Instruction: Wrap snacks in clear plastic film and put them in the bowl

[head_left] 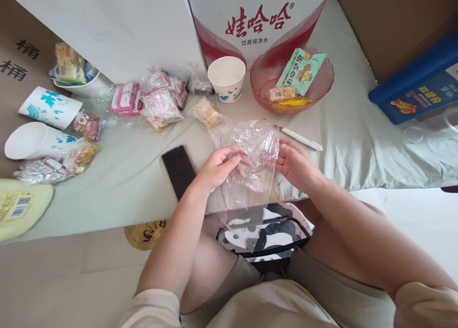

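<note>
A clear plastic bag (255, 137) lies crumpled at the table's front edge, its lower part hanging over. My left hand (222, 166) rests at its left side, fingers stretched and apart over the film. At its right edge is my right hand (298, 168), fingers loosely bent and apart, the tips partly behind the clear film. Neither hand shows a firm grip. A wrapped yellowish snack (211, 115) lies just behind the bag. A white-handled utility knife (300, 138) lies beyond my right hand, and a black phone (179, 170) lies left of my left hand.
A paper cup (226, 79) and a pink bowl (261, 87) with snack packets stand before a white-and-red carton (250, 13). Several wrapped snacks (161, 103) lie left. Two tipped paper cups (39, 142) lie farther left. A blue box (418, 84) is at the right.
</note>
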A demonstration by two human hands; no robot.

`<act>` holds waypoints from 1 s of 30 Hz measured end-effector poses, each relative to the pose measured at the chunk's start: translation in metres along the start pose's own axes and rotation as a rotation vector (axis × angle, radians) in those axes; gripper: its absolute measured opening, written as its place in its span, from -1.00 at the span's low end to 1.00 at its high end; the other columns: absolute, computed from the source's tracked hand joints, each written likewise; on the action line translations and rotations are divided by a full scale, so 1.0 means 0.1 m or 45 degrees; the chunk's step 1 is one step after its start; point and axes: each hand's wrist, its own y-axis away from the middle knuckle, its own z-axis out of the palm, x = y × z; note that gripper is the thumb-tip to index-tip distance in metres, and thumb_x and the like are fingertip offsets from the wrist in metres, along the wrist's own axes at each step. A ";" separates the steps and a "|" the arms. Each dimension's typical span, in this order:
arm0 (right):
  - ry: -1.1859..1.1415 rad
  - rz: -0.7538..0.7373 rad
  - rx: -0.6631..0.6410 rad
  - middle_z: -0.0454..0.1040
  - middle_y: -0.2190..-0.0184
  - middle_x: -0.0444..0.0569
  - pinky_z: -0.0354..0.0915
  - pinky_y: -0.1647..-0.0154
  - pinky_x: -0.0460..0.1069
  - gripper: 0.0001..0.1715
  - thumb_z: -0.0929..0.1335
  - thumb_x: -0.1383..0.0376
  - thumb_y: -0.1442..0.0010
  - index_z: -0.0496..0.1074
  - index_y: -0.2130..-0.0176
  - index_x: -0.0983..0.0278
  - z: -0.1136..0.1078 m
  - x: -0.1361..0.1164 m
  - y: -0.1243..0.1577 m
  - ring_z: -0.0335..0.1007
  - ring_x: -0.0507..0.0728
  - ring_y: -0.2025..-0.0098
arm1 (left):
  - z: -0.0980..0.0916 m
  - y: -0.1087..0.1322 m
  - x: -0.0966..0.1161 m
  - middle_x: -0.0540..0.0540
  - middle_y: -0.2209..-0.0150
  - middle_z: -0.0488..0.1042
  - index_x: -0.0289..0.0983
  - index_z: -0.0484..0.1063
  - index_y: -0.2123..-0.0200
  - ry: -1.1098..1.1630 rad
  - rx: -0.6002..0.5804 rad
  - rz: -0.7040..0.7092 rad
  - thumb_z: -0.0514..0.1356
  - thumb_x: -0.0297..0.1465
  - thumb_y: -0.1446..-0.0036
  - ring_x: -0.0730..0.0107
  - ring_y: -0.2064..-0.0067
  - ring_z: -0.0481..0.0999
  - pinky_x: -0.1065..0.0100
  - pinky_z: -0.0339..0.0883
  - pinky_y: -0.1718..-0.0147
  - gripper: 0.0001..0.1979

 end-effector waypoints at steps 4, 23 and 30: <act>0.280 0.089 -0.519 0.64 0.18 -0.01 0.53 0.02 0.10 -0.48 0.53 -0.04 -0.09 0.51 0.10 0.23 0.02 -0.02 0.08 0.62 0.15 0.18 | 0.02 0.00 -0.02 -0.18 0.18 0.69 -0.31 0.46 0.11 0.067 0.026 0.111 0.30 -0.12 -0.17 0.43 0.39 0.64 0.42 0.42 0.39 -0.62; 0.631 -0.397 -0.261 0.44 0.59 -0.22 0.35 0.41 0.03 -0.57 0.36 0.00 -0.28 0.45 -0.03 0.17 -0.07 -0.15 0.15 0.40 0.06 0.55 | -0.02 0.02 0.02 0.02 0.50 0.59 -0.23 0.43 -0.04 0.099 -0.035 -0.042 0.30 -0.18 -0.16 0.37 0.48 0.63 0.40 0.51 0.46 -0.57; 0.376 -0.449 -0.285 0.42 0.50 -0.14 0.36 0.37 0.10 -0.64 0.41 -0.06 -0.21 0.43 0.36 0.14 -0.10 -0.17 0.18 0.34 0.08 0.53 | -0.01 0.04 0.07 0.02 0.50 0.48 -0.25 0.42 0.44 0.352 0.116 0.035 0.36 -0.25 0.06 0.36 0.42 0.60 0.36 0.53 0.46 -0.77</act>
